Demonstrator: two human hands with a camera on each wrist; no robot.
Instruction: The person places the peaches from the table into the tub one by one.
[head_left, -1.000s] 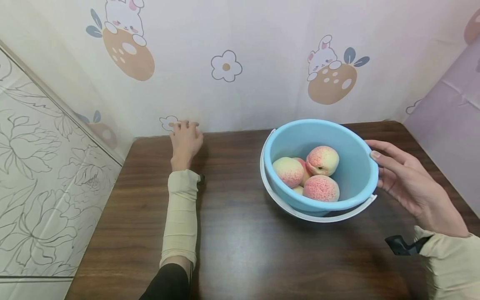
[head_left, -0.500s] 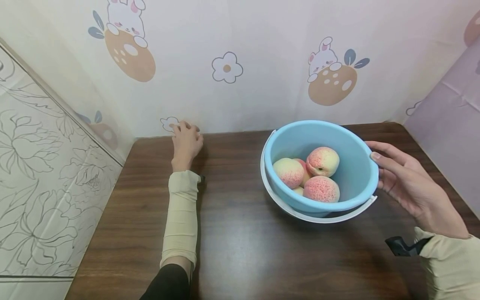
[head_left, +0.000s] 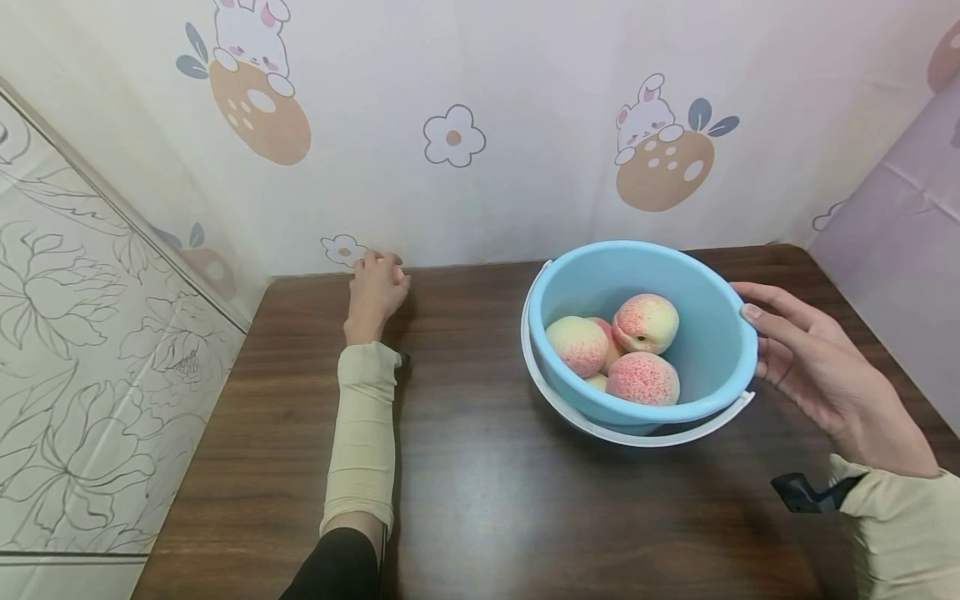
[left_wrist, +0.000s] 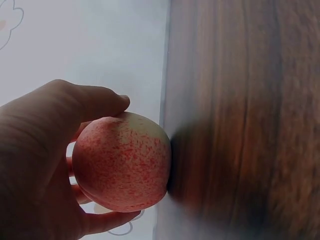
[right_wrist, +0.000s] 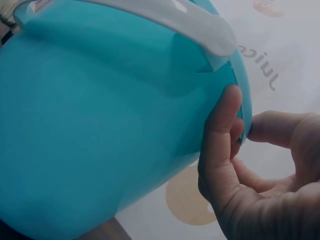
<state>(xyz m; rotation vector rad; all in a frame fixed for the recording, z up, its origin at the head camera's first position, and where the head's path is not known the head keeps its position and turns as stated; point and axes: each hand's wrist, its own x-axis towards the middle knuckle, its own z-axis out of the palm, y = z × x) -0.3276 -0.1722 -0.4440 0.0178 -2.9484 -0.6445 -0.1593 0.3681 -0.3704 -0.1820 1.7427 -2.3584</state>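
Note:
A pink-and-cream peach (left_wrist: 122, 162) sits in my left hand (head_left: 377, 292), thumb on one side and fingers curled round the other. That hand is at the back edge of the table, near the wall, and hides the peach almost wholly in the head view. In the left wrist view the peach's side meets the wood. My right hand (head_left: 832, 375) pinches the rim of the light blue bucket (head_left: 720, 350), thumb on top and fingers beneath, as the right wrist view shows. Inside the bucket lie several peaches, one speckled peach (head_left: 642, 378) nearest me.
The bucket's white handle (head_left: 637, 439) hangs down round its front. Dark wood of the table (head_left: 465, 483) spreads between the two arms. A printed wall covering (head_left: 510, 200) rises behind the table, and a flower-patterned panel (head_left: 97, 400) stands along the left.
My left hand's fingers have drawn in from a more spread pose and curled round the peach. The right hand and the bucket have stayed in place.

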